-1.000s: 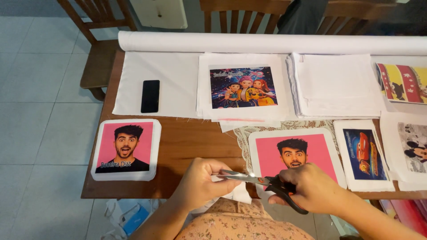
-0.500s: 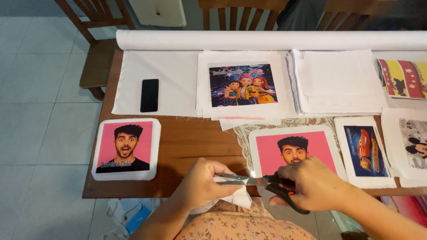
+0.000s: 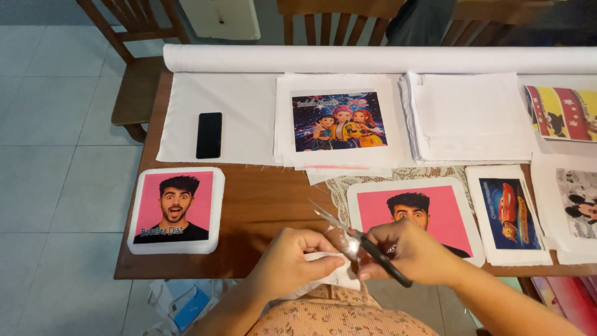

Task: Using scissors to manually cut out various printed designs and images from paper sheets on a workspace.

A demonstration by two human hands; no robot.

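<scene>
White cloth and scissors

White cloth [image 3: 323,270] sits pinched in my left hand [image 3: 292,261]. My right hand [image 3: 413,252] grasps the scissors [image 3: 357,242], whose open blades poke up just above the cloth. A pink picture [image 3: 413,214] lies on the table [image 3: 261,205] just past my right grip.

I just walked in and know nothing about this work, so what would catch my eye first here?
Probably the two pink portrait prints: one at the table's left front corner, another just behind the hands. At the near edge, the right hand holds scissors against a small white piece pinched in the left hand. Farther back lie a bright cartoon print and a long white roll.
</scene>
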